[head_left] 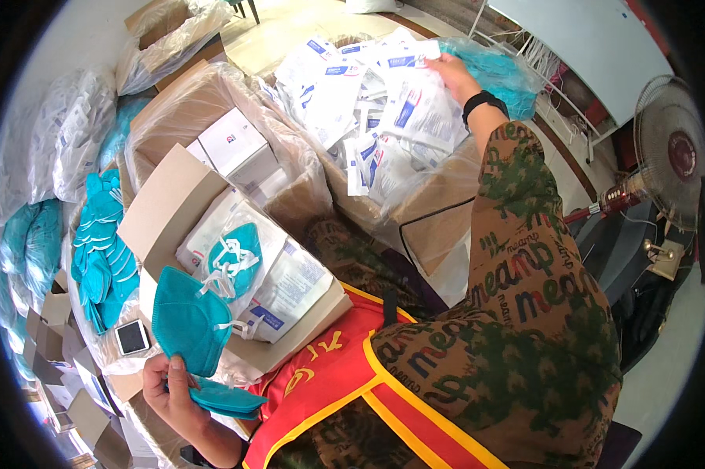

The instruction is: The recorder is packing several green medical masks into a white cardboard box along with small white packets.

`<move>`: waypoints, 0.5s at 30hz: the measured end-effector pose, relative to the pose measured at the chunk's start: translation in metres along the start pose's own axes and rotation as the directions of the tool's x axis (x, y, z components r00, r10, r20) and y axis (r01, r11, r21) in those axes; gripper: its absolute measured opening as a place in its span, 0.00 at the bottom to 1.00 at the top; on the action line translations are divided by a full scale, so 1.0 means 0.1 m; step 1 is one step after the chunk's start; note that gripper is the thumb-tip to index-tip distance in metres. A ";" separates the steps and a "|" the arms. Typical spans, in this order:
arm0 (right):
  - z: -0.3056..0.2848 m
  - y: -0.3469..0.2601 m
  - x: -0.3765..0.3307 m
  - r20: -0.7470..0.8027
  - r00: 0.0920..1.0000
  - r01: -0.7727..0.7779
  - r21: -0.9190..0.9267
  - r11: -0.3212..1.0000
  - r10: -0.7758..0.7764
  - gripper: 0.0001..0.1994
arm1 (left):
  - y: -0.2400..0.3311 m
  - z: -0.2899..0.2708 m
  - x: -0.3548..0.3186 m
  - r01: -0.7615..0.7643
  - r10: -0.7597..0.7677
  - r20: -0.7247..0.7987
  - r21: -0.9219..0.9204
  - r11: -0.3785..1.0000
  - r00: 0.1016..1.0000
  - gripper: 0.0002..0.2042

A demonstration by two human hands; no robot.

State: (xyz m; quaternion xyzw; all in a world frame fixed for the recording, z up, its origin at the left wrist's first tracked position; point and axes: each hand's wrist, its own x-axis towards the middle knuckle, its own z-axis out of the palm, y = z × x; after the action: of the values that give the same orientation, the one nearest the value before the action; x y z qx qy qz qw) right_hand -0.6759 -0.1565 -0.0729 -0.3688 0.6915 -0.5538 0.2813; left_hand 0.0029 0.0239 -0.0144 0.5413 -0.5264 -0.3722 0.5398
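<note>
At the lower left, my left hand (174, 392) is closed on teal folded face masks (190, 316), the thumb pressed over their lower part. One mask stands up with white straps, and others fan out below. My right hand (451, 76) reaches far out and grips the edge of a white packet (424, 113) with blue print. That packet lies over a heap of similar packets (325, 82) in a plastic-lined carton (438, 184). On my lap, an open cardboard box (161, 199) holds packets and a bagged teal mask (233, 258).
Stacked teal masks (102, 242) lie left of the lap box, near a white phone (132, 337). Behind it, a lined carton (165, 125) holds white boxes (231, 144). A fan (676, 156) stands at right, under a white table (587, 47). Clear bags (75, 133) pile at far left.
</note>
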 end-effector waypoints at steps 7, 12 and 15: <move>0.07 0.33 -0.24 -0.133 0.952 0.190 -0.453 0.871 -0.277 0.40 | -0.03 0.02 0.05 0.032 -0.033 0.012 0.027 0.999 0.999 0.05; 0.21 0.55 -0.54 0.110 0.940 0.328 -0.551 0.767 -0.323 0.43 | -0.04 0.15 0.11 0.059 -0.059 -0.007 -0.008 0.998 0.998 0.05; 0.51 1.04 -0.52 0.466 0.849 0.513 -0.614 0.600 -0.249 0.47 | 0.01 0.28 0.16 0.050 -0.050 0.016 0.006 0.999 0.999 0.05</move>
State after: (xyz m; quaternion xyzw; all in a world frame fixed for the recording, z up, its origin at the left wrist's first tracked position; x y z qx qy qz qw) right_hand -0.6265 -0.1301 -0.1862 -0.6772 0.6967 -0.2148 0.0991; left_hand -0.0217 0.0028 -0.0152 0.5530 -0.5180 -0.3884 0.5244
